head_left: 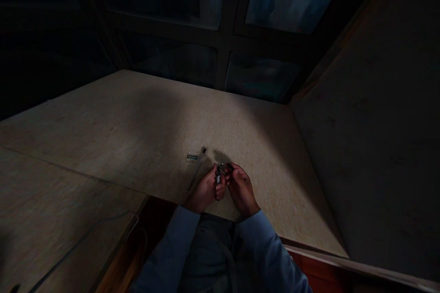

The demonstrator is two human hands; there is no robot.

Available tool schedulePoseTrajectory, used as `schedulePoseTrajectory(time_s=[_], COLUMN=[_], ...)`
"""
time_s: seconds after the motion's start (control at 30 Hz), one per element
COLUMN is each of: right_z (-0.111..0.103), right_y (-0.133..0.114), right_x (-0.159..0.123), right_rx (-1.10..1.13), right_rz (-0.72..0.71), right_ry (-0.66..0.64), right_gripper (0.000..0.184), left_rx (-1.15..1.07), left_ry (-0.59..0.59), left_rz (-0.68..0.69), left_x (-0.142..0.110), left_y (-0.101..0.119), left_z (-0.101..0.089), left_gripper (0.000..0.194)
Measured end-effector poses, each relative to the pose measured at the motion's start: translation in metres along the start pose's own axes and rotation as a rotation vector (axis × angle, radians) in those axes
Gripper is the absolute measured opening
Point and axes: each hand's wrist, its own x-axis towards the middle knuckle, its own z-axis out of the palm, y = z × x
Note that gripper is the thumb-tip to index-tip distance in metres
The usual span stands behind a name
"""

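Both hands are close together above the pale tabletop (220, 123), near its front edge. My left hand (205, 187) is closed around a slim, short object, dark with a pale panel (217, 177), held upright; its kind is too small to tell. Close by on the right, my right hand (240, 187) pinches a small dark piece (230, 166) between thumb and fingers. A tiny shiny bit (222, 165) shows between the hands. Left of them lies a thin pale stick with a dark end (204, 150), beside a small teal and clear rectangular item (192, 157).
Dark window frames (225, 32) rise behind the table. A wall (371, 123) bounds the right side. At the lower left, a thin cable (92, 224) runs over another pale surface (51, 201). The room is dim, and shadows fall across the tabletop.
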Motion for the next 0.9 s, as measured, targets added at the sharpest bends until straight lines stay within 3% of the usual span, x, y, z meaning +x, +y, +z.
schedulePoseTrajectory(time_s=[0.23, 0.47, 0.9], right_z=[-0.006, -0.007, -0.006], right_y=[0.006, 0.005, 0.007], right_x=[0.003, 0.0, -0.005], right_rx=[-0.012, -0.001, 0.066], right_rz=[-0.027, -0.034, -0.016], right_ry=[-0.011, -0.034, -0.108], right_gripper=[0.045, 0.049, 0.048], left_rx=[0.076, 0.277, 0.377], left_ry=[0.014, 0.016, 0.027], left_rz=[0.006, 0.236, 0.268], left_x=[0.009, 0.007, 0.004], left_y=[-0.002, -0.008, -0.01], left_z=[-0.002, 0.003, 0.0], left_gripper=[0.047, 0.051, 0.055])
